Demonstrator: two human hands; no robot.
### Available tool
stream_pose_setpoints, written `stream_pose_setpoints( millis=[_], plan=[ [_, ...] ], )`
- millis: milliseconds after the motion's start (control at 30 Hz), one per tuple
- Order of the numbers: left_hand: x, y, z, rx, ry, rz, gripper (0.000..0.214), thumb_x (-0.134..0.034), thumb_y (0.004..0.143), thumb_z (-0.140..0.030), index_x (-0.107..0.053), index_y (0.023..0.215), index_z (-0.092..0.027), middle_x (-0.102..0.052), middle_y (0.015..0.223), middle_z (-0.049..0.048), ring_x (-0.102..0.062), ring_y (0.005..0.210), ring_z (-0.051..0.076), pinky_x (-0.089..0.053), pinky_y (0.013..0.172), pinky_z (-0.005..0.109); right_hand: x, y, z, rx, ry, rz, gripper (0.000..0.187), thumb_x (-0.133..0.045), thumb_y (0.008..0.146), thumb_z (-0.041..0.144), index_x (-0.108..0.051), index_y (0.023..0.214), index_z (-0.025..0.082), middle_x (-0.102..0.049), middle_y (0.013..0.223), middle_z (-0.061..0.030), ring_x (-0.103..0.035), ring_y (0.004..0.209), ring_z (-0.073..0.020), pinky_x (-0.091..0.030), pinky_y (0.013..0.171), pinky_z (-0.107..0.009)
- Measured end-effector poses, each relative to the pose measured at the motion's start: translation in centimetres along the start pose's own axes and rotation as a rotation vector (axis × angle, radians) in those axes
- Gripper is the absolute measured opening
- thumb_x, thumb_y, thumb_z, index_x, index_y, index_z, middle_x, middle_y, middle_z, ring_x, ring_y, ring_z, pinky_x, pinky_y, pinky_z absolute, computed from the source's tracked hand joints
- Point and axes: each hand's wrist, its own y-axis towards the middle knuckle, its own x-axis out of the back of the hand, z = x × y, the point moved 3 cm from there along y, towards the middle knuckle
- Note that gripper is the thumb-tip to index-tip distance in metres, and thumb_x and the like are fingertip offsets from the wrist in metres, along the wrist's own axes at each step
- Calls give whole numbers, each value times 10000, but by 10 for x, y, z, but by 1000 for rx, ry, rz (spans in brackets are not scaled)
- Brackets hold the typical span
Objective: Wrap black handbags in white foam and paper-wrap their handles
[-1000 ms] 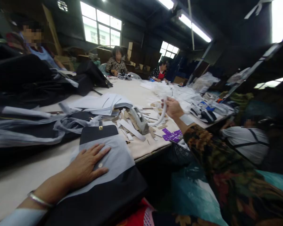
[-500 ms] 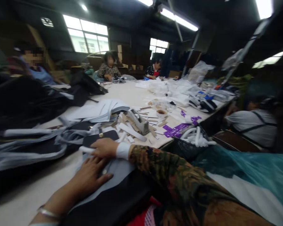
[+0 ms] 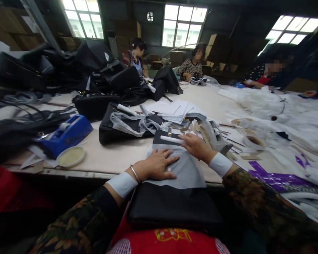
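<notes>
A black handbag (image 3: 175, 208) lies across the table's front edge, its upper part covered by a grey wrapping sheet (image 3: 185, 171). My left hand (image 3: 155, 165) rests flat on the grey sheet with its fingers spread. My right hand (image 3: 197, 147) lies at the bag's top, fingers extended onto a white strip (image 3: 171, 139) that rests across the black flap by the gold clasp. The hand does not grip the strip.
A blue tape dispenser (image 3: 67, 134) and a round lid (image 3: 71, 157) sit at the left. Black bags (image 3: 113, 84) pile up at the back left. A paper stack (image 3: 175, 109), cardboard scraps, a grey tape dispenser (image 3: 214, 135) and purple scraps (image 3: 270, 176) lie to the right. Three people sit at the far side.
The view swung left. My right hand brought a white strip from the right side of the table to the bag's top flap. My left hand stayed flat on the grey sheet.
</notes>
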Motion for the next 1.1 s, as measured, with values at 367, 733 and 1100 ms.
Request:
stream_pose_setpoints(
  millis=[367,733,1100],
  plan=[
    [8,-5,-9,-8,69,-104,792,-456,846,-755,-393,1489,-299,-421,1486,158,-394,1342,384,-327,1066,542,-60,62,34,29,157,249,167,-630,872,213,-792,854,179,-741,852,-61,-640,824,-184,-451,754,-259],
    [7,-6,-9,25,108,-159,789,-505,812,-760,-459,1449,-297,-373,1506,176,-351,1361,410,-237,1095,646,-54,18,12,68,315,244,232,-607,885,209,-775,1045,214,-706,974,-66,-642,918,-182,-478,880,-292],
    [9,-1,-7,43,89,-66,805,-456,825,-777,-420,1477,-305,-410,1497,146,-367,1359,392,-261,1105,570,-1,-47,-70,-343,340,-78,279,-533,914,299,-772,990,175,-772,919,-83,-710,851,-241,-553,793,-368]
  ],
)
